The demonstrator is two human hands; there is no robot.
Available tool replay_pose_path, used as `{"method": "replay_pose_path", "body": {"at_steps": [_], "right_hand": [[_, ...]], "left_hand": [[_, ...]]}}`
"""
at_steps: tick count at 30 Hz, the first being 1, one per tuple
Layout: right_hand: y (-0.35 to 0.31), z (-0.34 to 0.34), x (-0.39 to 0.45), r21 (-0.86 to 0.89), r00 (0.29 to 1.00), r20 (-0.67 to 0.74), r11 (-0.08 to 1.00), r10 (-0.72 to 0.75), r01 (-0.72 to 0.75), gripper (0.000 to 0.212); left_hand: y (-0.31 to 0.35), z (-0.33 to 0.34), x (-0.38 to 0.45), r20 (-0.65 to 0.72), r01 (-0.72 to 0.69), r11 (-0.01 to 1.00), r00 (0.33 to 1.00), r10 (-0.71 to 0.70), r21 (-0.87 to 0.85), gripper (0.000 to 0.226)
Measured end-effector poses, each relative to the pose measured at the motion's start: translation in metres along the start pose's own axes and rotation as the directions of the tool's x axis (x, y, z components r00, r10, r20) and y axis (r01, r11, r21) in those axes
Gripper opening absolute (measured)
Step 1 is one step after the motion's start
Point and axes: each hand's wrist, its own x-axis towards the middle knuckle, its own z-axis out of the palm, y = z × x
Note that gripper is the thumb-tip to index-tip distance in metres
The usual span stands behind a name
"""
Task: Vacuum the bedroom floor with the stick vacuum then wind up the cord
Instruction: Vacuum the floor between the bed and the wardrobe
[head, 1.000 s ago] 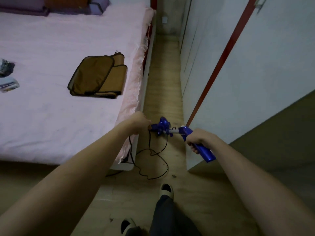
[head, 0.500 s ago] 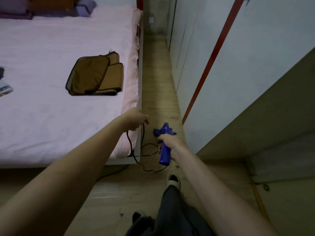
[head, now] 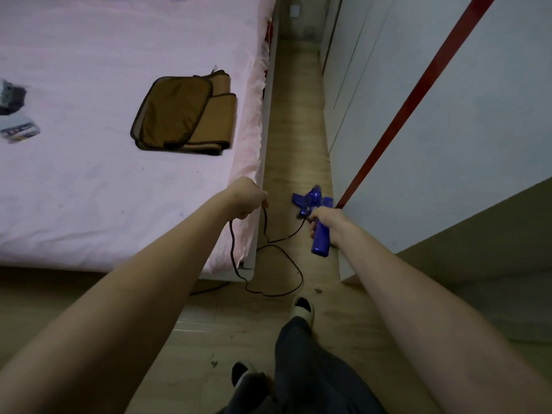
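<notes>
1. Right hand wrapped tight round the blue vacuum handle — out over the floor strip between bed and wardrobe;
2. Left hand pinching the black cord just off the bed's near right corner — slack looped on the floor.

Both arms reach forward and down, nearly straight. The left hand is curled, pinching the cord. The right hand wraps its fingers around the vacuum handle.
</notes>
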Motion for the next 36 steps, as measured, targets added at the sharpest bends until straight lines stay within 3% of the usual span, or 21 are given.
{"method": "replay_pose_path", "body": {"at_steps": [8,16,20,29,36], "right_hand": [[-0.052,-0.041,0.071,-0.150,0.999,-0.033,0.989,0.004,-0.009,0.019],[-0.144,-0.070,0.118,-0.168,0.999,0.008,0.985,-0.031,0.032,0.023],[-0.144,-0.084,0.140,-0.221,0.999,-0.018,0.975,-0.029,0.024,0.015],[-0.140,-0.116,0.193,-0.373,0.995,-0.074,0.927,-0.060,0.028,0.046],[-0.134,-0.090,0.188,-0.327,0.999,-0.047,0.945,0.011,-0.026,0.033]], "left_hand": [[0.060,0.001,0.071,-0.016,0.079,0.997,0.997,-0.079,0.020,0.024],[0.117,0.024,0.125,0.002,0.069,0.997,0.998,-0.070,0.029,0.023],[0.134,0.036,0.137,0.025,0.071,0.997,0.997,-0.072,0.040,0.021],[0.144,0.039,0.159,0.031,0.115,0.991,0.993,-0.118,0.074,0.022],[0.154,0.033,0.167,0.037,0.086,0.990,0.995,-0.091,0.110,0.025]]}}
